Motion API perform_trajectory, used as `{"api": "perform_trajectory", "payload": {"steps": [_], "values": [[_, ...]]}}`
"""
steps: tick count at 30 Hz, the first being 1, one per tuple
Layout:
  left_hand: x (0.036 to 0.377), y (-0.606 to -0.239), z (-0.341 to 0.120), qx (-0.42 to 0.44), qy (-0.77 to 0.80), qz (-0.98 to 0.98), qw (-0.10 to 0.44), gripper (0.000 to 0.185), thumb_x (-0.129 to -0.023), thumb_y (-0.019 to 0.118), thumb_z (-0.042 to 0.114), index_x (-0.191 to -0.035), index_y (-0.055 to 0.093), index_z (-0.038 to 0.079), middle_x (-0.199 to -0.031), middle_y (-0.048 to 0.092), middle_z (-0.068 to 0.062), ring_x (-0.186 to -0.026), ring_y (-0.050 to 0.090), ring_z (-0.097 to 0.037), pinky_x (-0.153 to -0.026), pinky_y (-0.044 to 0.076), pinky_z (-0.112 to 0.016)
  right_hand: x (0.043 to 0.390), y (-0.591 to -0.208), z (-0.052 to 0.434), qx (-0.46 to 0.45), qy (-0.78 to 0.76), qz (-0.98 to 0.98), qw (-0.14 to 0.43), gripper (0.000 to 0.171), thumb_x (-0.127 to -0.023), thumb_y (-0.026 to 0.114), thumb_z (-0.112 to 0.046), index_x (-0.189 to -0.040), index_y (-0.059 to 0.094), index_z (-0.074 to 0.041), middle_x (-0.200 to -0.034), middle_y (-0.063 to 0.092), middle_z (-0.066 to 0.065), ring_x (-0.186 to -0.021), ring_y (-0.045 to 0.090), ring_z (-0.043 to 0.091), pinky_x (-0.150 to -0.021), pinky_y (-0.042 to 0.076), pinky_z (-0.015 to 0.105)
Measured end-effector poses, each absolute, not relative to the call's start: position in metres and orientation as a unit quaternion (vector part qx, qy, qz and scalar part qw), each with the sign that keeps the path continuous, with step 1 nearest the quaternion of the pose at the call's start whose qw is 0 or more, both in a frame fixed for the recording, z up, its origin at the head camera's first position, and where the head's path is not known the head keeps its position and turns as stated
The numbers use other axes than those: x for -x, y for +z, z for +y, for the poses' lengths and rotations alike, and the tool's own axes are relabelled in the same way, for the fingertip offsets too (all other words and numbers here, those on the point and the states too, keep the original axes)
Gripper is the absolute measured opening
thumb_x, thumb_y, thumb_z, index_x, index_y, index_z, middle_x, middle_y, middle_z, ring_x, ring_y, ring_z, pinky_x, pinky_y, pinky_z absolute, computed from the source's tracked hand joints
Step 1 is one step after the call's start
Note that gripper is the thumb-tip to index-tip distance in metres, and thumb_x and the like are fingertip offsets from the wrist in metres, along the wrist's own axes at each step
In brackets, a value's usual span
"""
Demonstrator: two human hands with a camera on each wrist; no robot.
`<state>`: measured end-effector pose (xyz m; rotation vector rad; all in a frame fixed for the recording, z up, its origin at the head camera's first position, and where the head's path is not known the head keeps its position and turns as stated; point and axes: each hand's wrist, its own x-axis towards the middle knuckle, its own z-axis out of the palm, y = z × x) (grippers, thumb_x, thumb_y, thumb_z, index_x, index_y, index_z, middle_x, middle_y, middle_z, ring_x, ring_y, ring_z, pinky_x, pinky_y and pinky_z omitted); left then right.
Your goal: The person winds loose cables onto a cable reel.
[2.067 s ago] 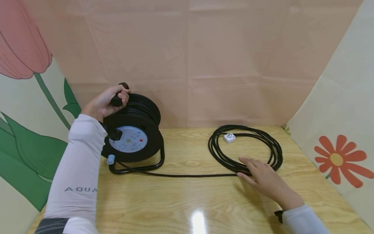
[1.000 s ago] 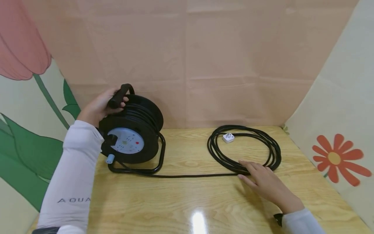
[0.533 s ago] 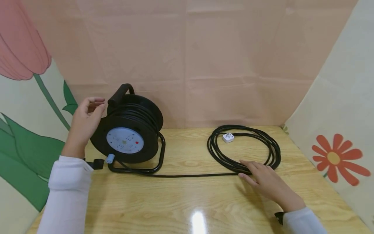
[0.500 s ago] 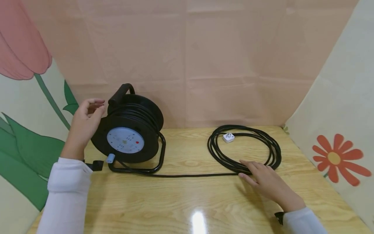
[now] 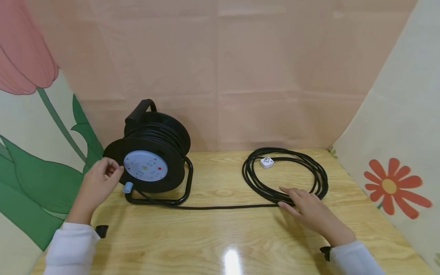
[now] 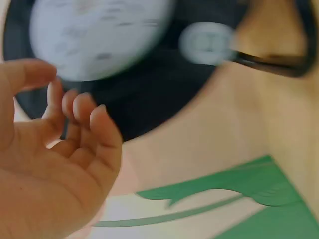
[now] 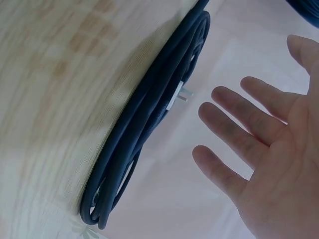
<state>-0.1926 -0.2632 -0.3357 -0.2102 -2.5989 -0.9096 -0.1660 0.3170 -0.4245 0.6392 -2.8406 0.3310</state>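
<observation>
A black cable reel (image 5: 151, 131) stands at the left of the table, cable wound on its drum. Its front disc carries a pale blue socket panel (image 5: 146, 165) and, lower down, a blue-grey knob (image 5: 128, 187). Beside that disc my left hand (image 5: 94, 185) hangs with loosely bent fingers and nothing in them; the left wrist view shows the knob (image 6: 207, 43) apart from them. On the right lies a loose coil of black cable (image 5: 252, 173) with a white plug (image 5: 266, 162). My right hand (image 5: 313, 214) hovers at the coil's near side, fingers spread in the right wrist view.
One strand of cable (image 5: 220, 207) runs along the wooden table (image 5: 178, 236) from reel to coil. The reel rests on a black tube stand (image 5: 188, 187), its carrying handle (image 5: 139, 110) on top. A pinkish backdrop (image 5: 240, 76) rises behind, and printed side panels flank the table.
My left hand has let go of the reel's top handle and come down to the left of the front disc. My right hand stays over the coil.
</observation>
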Motion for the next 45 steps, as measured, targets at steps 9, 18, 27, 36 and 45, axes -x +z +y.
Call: {"api": "perform_trajectory", "payload": {"steps": [9, 18, 27, 36, 45], "values": [[0.190, -0.388, -0.269, 0.030, -0.304, -0.952, 0.005, 0.062, -0.107, 0.038, 0.049, -0.128, 0.042, -0.009, -0.103, 0.063, -0.024, -0.088, 0.061, -0.033, -0.072, 0.050, -0.045, 0.164, -0.428, 0.316, -0.214, 0.118, -0.964, 0.105, 0.052, -0.101, 0.059, -0.041, -0.140, 0.055, -0.007, -0.129, 0.062, 0.019, -0.114, 0.061, 0.042, -0.091, 0.045, 0.065], [0.198, -0.405, -0.264, 0.007, -0.311, -0.950, -0.023, 0.065, -0.108, 0.027, 0.051, -0.107, 0.056, -0.007, -0.095, 0.064, -0.018, -0.092, 0.061, -0.037, -0.076, 0.049, -0.049, 0.168, -0.429, 0.311, -0.216, 0.119, -0.965, 0.095, 0.054, -0.102, 0.057, -0.044, -0.142, 0.053, -0.008, -0.132, 0.061, 0.019, -0.116, 0.059, 0.043, -0.095, 0.043, 0.065], [0.201, -0.409, -0.262, -0.008, -0.330, -0.944, -0.031, 0.062, -0.108, 0.024, 0.051, -0.093, 0.056, 0.001, -0.081, 0.059, -0.009, -0.074, 0.055, -0.025, -0.065, 0.044, -0.037, 0.179, -0.431, 0.294, -0.252, 0.109, -0.956, 0.100, 0.055, -0.100, 0.060, -0.046, -0.139, 0.057, -0.007, -0.126, 0.064, 0.016, -0.110, 0.063, 0.038, -0.091, 0.049, 0.060], [0.203, -0.406, -0.261, 0.001, -0.339, -0.940, -0.029, 0.060, -0.109, 0.023, 0.050, -0.090, 0.054, 0.001, -0.075, 0.056, -0.007, -0.067, 0.052, -0.022, -0.064, 0.042, -0.036, 0.197, -0.431, 0.260, -0.293, 0.116, -0.948, 0.048, 0.051, -0.096, 0.068, -0.041, -0.135, 0.060, -0.009, -0.125, 0.064, 0.012, -0.110, 0.063, 0.033, -0.090, 0.052, 0.053], [0.205, -0.411, -0.263, 0.002, -0.340, -0.940, -0.032, 0.060, -0.109, 0.023, 0.050, -0.090, 0.054, 0.001, -0.077, 0.058, -0.007, -0.069, 0.052, -0.022, -0.064, 0.042, -0.036, 0.212, -0.435, 0.233, -0.331, 0.119, -0.936, 0.009, 0.041, -0.089, 0.076, -0.042, -0.115, 0.067, -0.012, -0.107, 0.065, 0.001, -0.095, 0.062, 0.020, -0.081, 0.053, 0.043]]}}
